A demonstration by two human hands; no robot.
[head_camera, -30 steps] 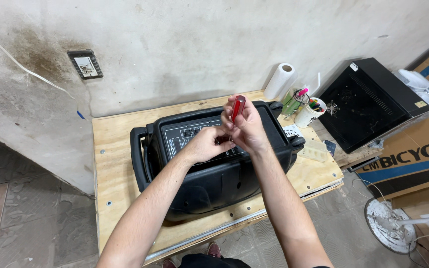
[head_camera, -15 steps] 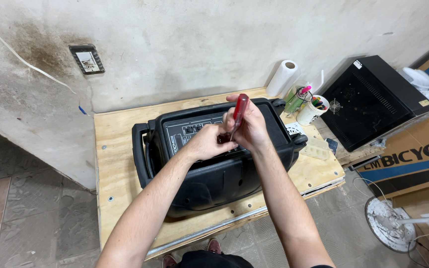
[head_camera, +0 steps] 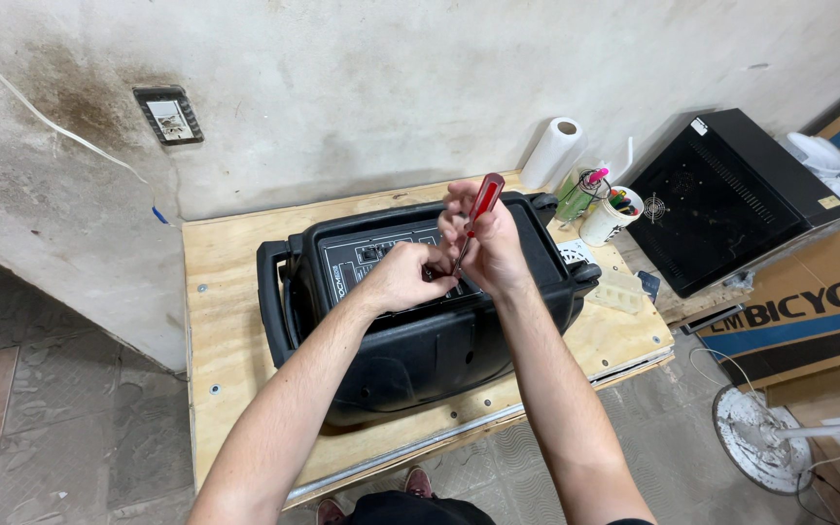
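I have the black portable speaker (head_camera: 420, 311) lying on its back on the plywood bench (head_camera: 235, 321), control panel up for access. My right hand (head_camera: 493, 243) grips a red-handled screwdriver (head_camera: 478, 209), tip angled to seven o'clock; my left hand (head_camera: 405, 277) pinches at the tip, directly over the panel.

Paper roll (head_camera: 553, 151), pen cup (head_camera: 608, 215), perhaps computer case (head_camera: 726, 194).
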